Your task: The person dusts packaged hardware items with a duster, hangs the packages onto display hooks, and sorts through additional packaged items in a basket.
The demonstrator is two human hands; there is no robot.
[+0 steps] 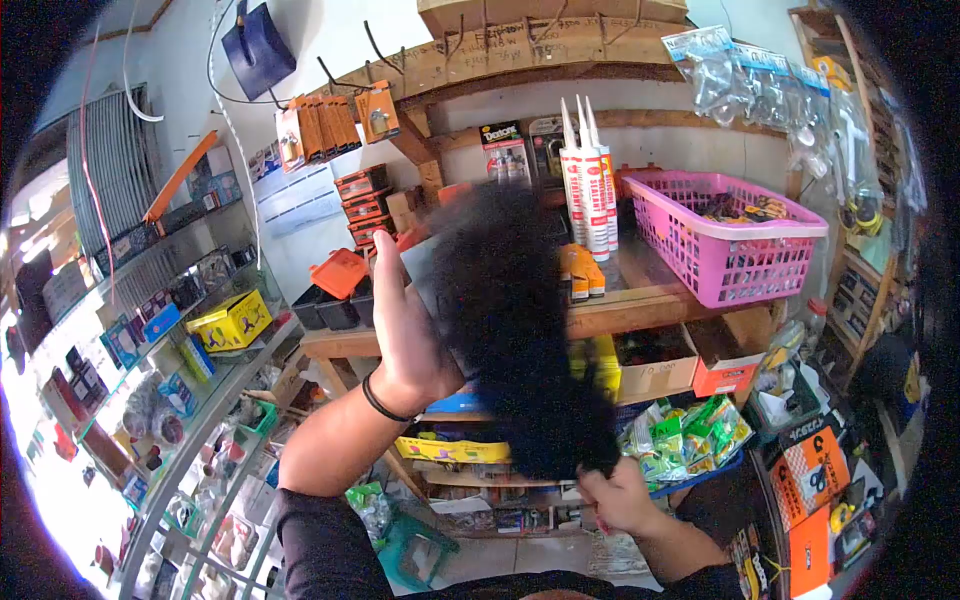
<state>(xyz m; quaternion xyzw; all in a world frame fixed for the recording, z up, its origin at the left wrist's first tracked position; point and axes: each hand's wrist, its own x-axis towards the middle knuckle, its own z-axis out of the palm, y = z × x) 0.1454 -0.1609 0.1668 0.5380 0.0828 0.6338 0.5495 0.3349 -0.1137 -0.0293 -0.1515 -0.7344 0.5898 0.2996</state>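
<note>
My right hand, low at the right of centre, is closed round the lower end of a black feather duster. The fluffy head of the duster rises up and to the left, blurred by motion. My left hand is raised on the duster's left side, with a dark band on the wrist. One digit points upward along a greyish flat edge, which looks like part of something held against the palm. Feathers hide most of that thing and the other fingers, so its kind cannot be made out.
Behind the duster, a wooden shelf carries sealant tubes, a pink basket and an orange bin. Below are cardboard boxes and green packets. A glass display case stands left; a green stool is on the floor.
</note>
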